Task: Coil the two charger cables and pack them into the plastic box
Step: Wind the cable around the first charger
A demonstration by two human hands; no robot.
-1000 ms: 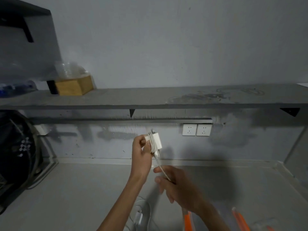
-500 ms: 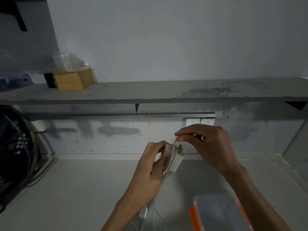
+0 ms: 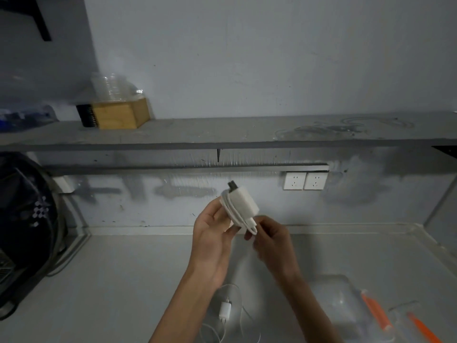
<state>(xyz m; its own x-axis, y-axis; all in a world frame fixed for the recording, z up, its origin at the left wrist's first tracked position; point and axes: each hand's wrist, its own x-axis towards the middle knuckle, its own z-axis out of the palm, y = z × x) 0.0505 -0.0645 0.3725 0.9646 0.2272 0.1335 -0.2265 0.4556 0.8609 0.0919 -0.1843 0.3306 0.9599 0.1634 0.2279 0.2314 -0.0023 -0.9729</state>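
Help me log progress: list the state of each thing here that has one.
first charger: cable wound round it, held above the counter.
left hand: grips the first charger.
right hand: pinches its cable end.
second charger: on the counter, cable loose.
plastic box: on the counter, lid unclear.
wall sockets: nothing plugged in.

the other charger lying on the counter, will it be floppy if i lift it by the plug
Probably floppy: the thin cable lies in loose loops around the plug, so it would likely dangle. The plug looks small and rigid, likely light. Lying flat, it seems unlikely to roll.
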